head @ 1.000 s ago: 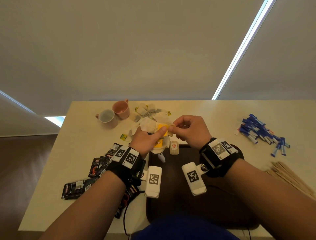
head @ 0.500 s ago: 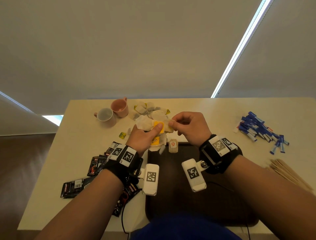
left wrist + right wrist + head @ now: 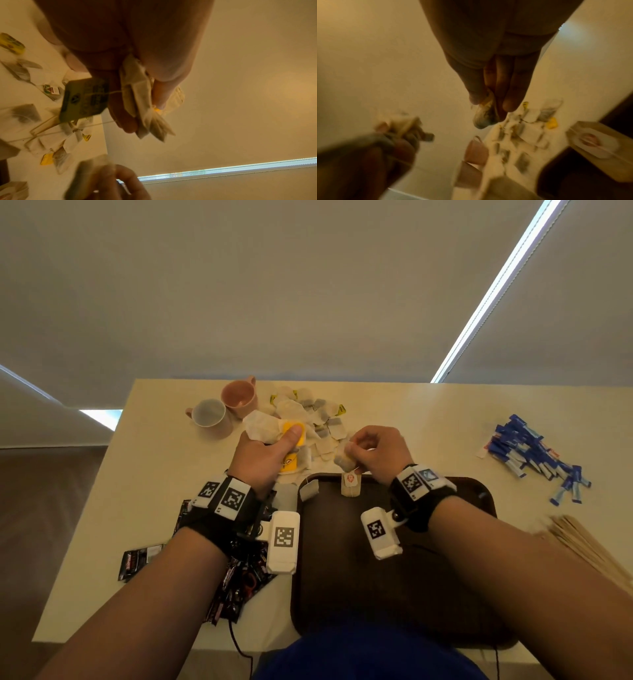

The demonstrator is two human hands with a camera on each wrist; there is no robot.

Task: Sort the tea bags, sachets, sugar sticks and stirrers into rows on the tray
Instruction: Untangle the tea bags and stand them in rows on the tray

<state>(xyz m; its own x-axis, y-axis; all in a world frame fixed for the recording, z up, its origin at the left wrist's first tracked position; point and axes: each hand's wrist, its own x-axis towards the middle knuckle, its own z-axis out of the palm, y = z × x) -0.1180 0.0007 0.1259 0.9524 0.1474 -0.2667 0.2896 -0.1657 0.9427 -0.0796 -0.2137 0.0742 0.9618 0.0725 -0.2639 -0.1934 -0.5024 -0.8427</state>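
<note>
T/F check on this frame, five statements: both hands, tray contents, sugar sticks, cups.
1. The right hand pinches a tea bag above the tray's far edge. True.
2. The left hand is open and holds nothing. False: it grips a bunch of tea bags.
3. The blue sugar sticks lie in rows on the tray. False: they lie piled on the table, to the right of the tray.
4. A tea bag with a red tag lies at the tray's far edge. True.
5. Both cups stand on the tray. False: the pink cup and white cup stand on the table.
</note>
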